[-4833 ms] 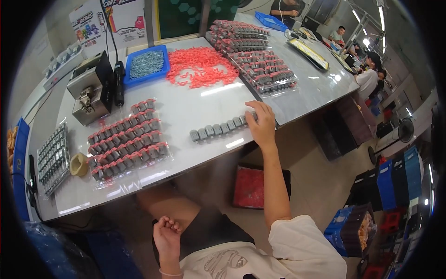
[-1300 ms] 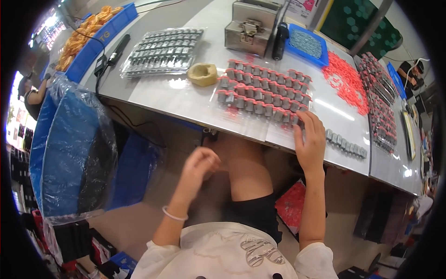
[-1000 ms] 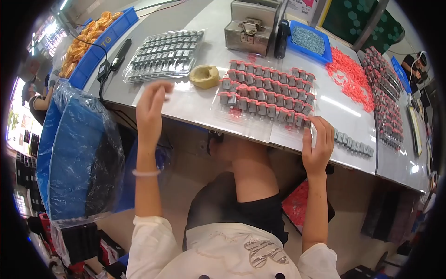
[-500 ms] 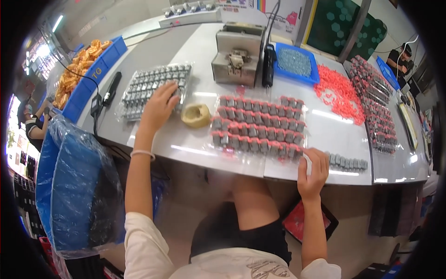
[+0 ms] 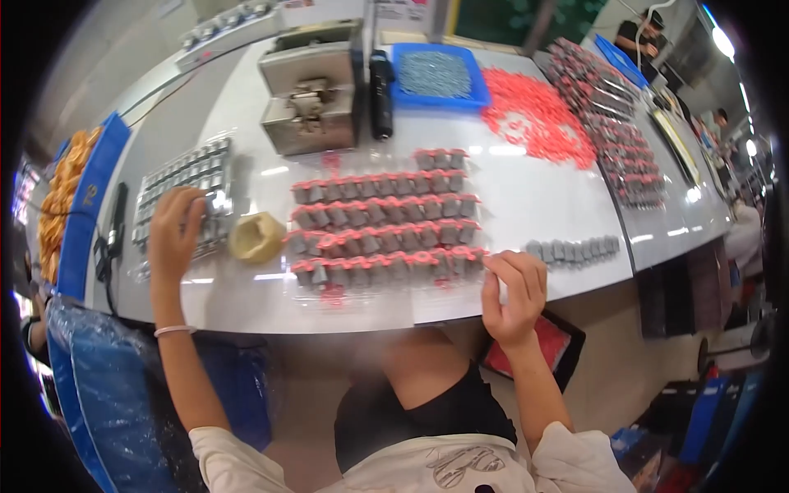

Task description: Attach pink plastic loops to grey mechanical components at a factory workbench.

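At the left, my left hand (image 5: 175,232) is over a clear tray (image 5: 141,269) filled with rows of grey metallic parts (image 5: 197,170). Its fingers are bent in toward the thumb, blurred; what lies between them is hidden. My right hand (image 5: 515,300) has its fingers curled and thumb close at the front right corner of a second clear tray (image 5: 374,304). Rows of grey blocks with pink tops (image 5: 378,212) fill that tray, its back row only partly. I cannot make out what the right fingertips hold. A yellowish hollow ring-shaped piece (image 5: 257,238) stands between the two trays.
Behind stand a metal fixture (image 5: 311,99), a black hand tool (image 5: 381,94) and a blue tray of small bluish pieces (image 5: 436,74). Loose pink pieces (image 5: 534,115), stacked filled trays (image 5: 612,123) and a row of grey blocks (image 5: 573,251) lie right. A blue bin (image 5: 99,185) stands left.
The view has swung, so the table things sit further left in it. My left hand has gone from lying spread on the grey parts to bent fingers near the tray's front. My right hand stays at the corner.
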`<state>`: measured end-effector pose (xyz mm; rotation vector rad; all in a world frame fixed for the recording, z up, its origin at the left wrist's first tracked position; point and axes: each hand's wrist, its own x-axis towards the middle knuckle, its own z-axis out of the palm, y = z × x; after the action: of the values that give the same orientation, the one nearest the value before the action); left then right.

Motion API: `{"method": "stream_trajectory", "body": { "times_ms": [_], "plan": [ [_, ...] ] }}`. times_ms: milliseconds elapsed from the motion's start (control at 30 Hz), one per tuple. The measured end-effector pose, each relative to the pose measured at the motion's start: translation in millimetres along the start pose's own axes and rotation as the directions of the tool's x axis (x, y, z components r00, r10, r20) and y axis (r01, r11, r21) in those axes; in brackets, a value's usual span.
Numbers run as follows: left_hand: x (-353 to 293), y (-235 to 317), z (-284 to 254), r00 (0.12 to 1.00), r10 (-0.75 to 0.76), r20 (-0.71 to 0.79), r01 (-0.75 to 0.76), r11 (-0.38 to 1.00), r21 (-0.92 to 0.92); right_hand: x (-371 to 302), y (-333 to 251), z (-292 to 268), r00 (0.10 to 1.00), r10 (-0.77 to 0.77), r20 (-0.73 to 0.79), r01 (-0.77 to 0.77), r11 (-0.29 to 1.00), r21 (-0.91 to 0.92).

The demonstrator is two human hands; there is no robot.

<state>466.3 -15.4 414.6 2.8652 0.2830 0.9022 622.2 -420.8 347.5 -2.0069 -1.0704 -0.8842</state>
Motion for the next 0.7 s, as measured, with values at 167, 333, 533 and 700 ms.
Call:
{"method": "stream_trajectory", "body": {
  "times_ms": [167, 333, 533, 700],
  "plan": [
    [12.5, 0.3, 9.3, 1.000, 0.001, -0.028, 0.002, 0.994, 0.107, -3.7, 4.9, 1.9, 0.999, -0.015, -0.035, 0.016, 1.000, 0.013],
    [9.8, -4.6, 11.2, 0.998, -0.057, 0.001, 0.057, 0.995, 0.080, -6.6, 3.2, -1.4, 1.000, -0.011, -0.028, 0.012, 1.000, 0.015],
    [2.9, -1.6, 14.5, 0.989, -0.145, 0.015, 0.141, 0.978, 0.152, -7.5, 2.9, -1.9, 1.000, -0.013, -0.017, 0.013, 1.000, 0.011],
    [4.1, 2.8, 16.1, 0.995, 0.034, 0.095, -0.070, 0.913, 0.403, -7.7, 4.4, -0.4, 1.000, -0.011, -0.012, 0.011, 1.000, 0.016]
  ]
}}
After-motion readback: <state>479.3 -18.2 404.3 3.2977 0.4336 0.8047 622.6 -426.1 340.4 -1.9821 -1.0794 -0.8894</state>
